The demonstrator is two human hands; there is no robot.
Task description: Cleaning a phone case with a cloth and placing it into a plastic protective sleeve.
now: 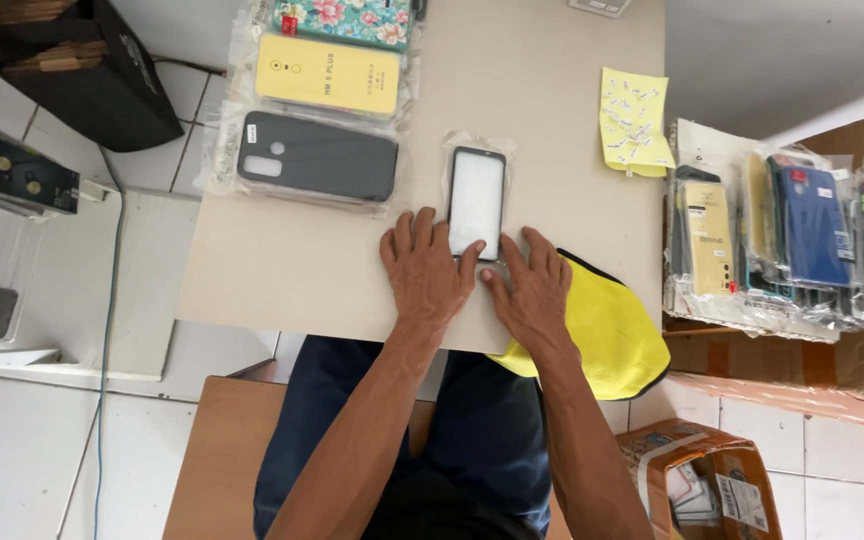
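Three packaged phone cases (317, 155) on the table, one screen protector (476, 200), one yellow cloth (607, 330), one sticker sheet (634, 122).

On the beige table (282, 270), the left hand (424, 272) and right hand (532, 290) lie flat at the near end of a black-framed phone screen protector (477, 200), fingertips touching it. A yellow cloth (607, 330) lies under the right wrist; packaged phone cases (317, 155) rest far left.

Floral phone case (344, 18) cut by top edge, yellow cloth (612, 335) partly under right hand (530, 290)

Glossy screen protector (476, 202), perhaps glass; matt table (282, 270).
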